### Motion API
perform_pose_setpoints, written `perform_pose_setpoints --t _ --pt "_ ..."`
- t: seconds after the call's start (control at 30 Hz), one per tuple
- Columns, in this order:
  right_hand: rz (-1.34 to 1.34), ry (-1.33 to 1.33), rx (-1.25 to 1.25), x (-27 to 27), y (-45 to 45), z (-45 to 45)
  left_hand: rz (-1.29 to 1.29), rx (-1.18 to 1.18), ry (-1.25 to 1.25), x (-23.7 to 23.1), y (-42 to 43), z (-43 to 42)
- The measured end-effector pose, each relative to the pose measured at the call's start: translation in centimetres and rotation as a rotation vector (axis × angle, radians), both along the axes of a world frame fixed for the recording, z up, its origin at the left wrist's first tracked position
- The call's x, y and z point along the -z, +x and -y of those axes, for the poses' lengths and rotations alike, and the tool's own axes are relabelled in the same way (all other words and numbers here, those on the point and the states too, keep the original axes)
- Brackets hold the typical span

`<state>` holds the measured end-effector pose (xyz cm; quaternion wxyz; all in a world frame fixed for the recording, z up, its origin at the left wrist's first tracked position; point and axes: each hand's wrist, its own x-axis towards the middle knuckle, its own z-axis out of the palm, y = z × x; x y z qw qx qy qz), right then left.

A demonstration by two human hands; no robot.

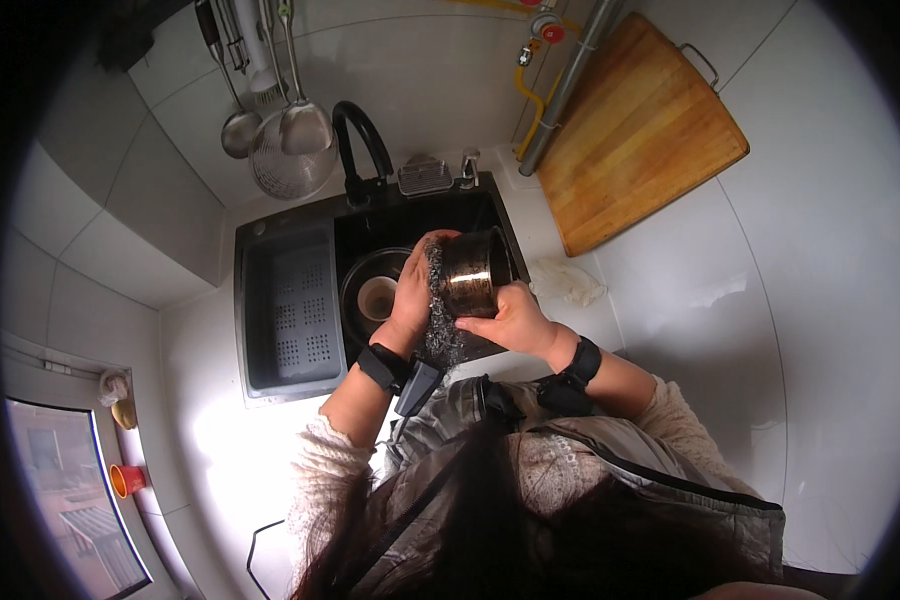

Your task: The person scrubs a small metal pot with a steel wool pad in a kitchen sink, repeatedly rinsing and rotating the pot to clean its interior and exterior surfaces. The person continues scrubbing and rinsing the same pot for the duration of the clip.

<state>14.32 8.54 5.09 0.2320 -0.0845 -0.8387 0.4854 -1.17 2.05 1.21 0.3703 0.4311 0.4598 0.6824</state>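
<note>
My right hand (521,319) grips the rim and side of a dark, stained metal pot (471,277), which is tipped on its side with its mouth facing right. Against the pot's bottom, my left hand (414,292) presses a grey steel-wool scourer (441,315) that hangs down in a loose strip. Both hands are above the right basin of a black kitchen sink (427,214). Below my left hand, a round dark pan (351,300) sits in that basin with a pale cup or bowl (377,298) inside it. My hands partly hide the pan.
A grey perforated drain basket (289,300) fills the left basin. Behind stand a black faucet (364,142) and a soap dispenser (470,165). Ladles and a skimmer (292,161) hang at the upper left. A wooden cutting board (641,142) leans right, near a crumpled whitish cloth or bag (566,283).
</note>
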Motion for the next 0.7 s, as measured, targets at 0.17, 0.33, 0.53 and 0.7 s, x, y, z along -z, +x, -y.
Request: perform_pose_setpoints --t 0.17,0.33,0.53,0.7 --pt "0.09 -0.075 0.056 -0.2 -0.4 0.0 0.143 0.004 0.022 -0.7 0.9 0.2" --pt "0.125 -0.001 0.12 0.0 -0.5 -0.1 0.048 -0.056 0.006 -0.6 1.2 -0.1" --pt "0.235 0.113 0.172 0.3 -0.7 -1.0 -0.567 -0.327 0.129 -0.4 2.6 0.1" --pt "0.201 0.053 0.152 1.4 -0.5 -1.1 -0.448 -0.302 0.032 -0.4 2.3 -0.5"
